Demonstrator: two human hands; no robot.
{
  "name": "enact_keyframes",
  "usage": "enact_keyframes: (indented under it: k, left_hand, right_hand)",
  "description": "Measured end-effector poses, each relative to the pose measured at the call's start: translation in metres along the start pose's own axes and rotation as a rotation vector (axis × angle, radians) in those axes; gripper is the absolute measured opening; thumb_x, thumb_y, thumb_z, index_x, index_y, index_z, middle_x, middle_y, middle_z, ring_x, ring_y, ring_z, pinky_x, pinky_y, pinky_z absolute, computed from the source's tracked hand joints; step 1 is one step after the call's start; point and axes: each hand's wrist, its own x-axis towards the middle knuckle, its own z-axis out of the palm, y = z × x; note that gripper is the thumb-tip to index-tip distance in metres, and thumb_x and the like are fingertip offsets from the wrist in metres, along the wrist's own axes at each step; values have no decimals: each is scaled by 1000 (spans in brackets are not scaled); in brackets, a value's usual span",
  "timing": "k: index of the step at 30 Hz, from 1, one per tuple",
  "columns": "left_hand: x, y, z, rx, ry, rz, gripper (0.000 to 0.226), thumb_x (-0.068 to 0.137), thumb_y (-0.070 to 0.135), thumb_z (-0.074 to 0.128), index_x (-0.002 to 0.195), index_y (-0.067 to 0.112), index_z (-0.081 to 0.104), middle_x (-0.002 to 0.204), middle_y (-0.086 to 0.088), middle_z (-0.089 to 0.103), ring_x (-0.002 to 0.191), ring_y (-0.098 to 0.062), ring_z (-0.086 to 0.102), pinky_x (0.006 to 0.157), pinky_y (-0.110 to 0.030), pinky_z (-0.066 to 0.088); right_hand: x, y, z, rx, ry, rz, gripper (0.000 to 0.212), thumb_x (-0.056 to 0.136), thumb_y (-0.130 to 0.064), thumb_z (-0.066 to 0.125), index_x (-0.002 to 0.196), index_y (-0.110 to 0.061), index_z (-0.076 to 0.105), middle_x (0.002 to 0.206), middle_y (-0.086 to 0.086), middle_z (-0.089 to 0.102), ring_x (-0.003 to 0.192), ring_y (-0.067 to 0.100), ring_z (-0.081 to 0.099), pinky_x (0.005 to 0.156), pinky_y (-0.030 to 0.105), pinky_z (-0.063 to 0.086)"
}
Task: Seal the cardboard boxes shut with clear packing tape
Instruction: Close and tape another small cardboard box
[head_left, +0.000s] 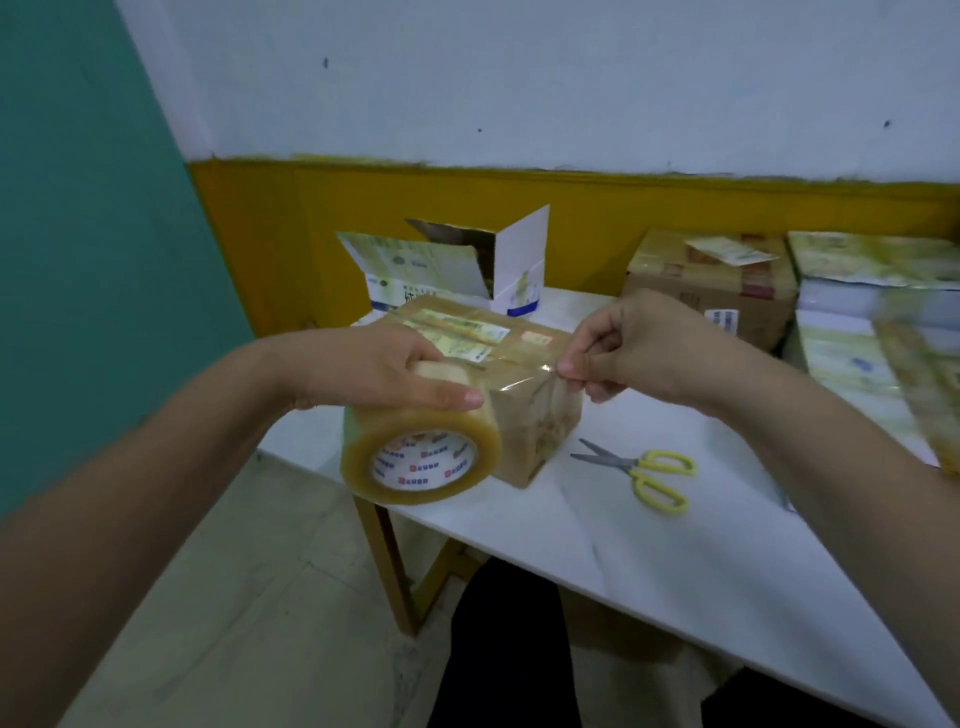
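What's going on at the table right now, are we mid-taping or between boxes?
Mid-taping. The left hand holds the roll of clear packing tape in front of the small brown box, while the right hand pinches the free end of the tape, stretched over the box's near top edge. The strip is not yet cut; the yellow-handled scissors lie untouched on the white table. An open box stands behind, more boxes to the right.
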Motion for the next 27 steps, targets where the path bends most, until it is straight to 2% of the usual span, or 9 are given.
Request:
enact_keyframes:
  k: [4, 6, 10, 13, 16, 18, 21, 24, 27]
  left_hand:
    - [1, 2, 19, 29, 70, 10, 32, 73, 66, 64, 84, 38, 74, 79, 26, 73, 73, 8, 68, 59, -8, 47]
    - [3, -4, 33, 69, 130, 10, 44, 69, 72, 62, 85, 32, 75, 78, 21, 73, 72, 5, 67, 58, -11, 46]
    - [8, -28, 57, 349, 291, 1, 72, 70, 86, 53, 90, 19, 72, 75, 6, 67, 68, -10, 60, 59, -29, 45]
    - [2, -37, 70, 601, 437, -92, 65, 79, 83, 50, 115, 31, 67, 95, 12, 71, 84, -7, 64, 68, -32, 52]
    - [-2, -39, 87, 659, 556, -135, 71, 83, 81, 45, 131, 32, 58, 122, 11, 69, 105, -14, 66, 76, -33, 53]
    - [-2, -38, 98, 667, 631, -155, 73, 83, 82, 41, 132, 30, 58, 126, 12, 67, 107, -14, 66, 71, -31, 50]
    - [0, -36, 105, 661, 693, -219, 72, 84, 80, 39, 130, 28, 59, 117, 11, 69, 100, -14, 67, 62, -29, 42]
    - [3, -29, 109, 670, 759, -283, 64, 85, 79, 42, 113, 26, 63, 93, 8, 69, 85, -16, 66, 56, -28, 40]
    - [8, -21, 112, 704, 812, -313, 60, 85, 77, 45, 102, 23, 64, 78, 5, 64, 72, -17, 58, 50, -27, 28]
  right_hand:
    - [-6, 17, 11, -26, 117, -17, 9, 84, -17, 78, 75, -15, 76, 71, 7, 74, 61, 14, 68, 68, 27, 61]
    - [-8, 23, 16, -35, 151, -33, 12, 83, -16, 78, 72, -18, 75, 66, 0, 74, 58, 8, 67, 64, 22, 59]
    - [-19, 42, 29, -28, 247, -68, 14, 82, -12, 79, 71, -21, 75, 59, -13, 69, 55, -1, 65, 61, 10, 49]
    - [-28, 61, 42, -108, 345, -164, 11, 82, -12, 78, 77, -22, 77, 63, -24, 67, 69, -5, 65, 66, 9, 46]
    - [-27, 77, 53, -151, 396, -280, 10, 84, -12, 77, 87, -21, 78, 81, -14, 72, 82, 1, 65, 77, 13, 50]
    - [-23, 83, 57, -153, 432, -332, 8, 85, -11, 76, 90, -18, 77, 85, -9, 73, 84, 3, 64, 79, 10, 48]
    - [-18, 91, 60, -222, 494, -412, 7, 87, -11, 73, 94, -13, 75, 89, -3, 72, 84, 7, 61, 80, 11, 45]
    - [-11, 96, 61, -263, 527, -477, 10, 90, -11, 70, 99, -11, 74, 94, 1, 70, 85, 11, 61, 81, 11, 43]
    - [0, 97, 54, -263, 499, -473, 33, 90, -7, 70, 121, -17, 68, 116, -3, 61, 82, 4, 59, 83, 10, 45]
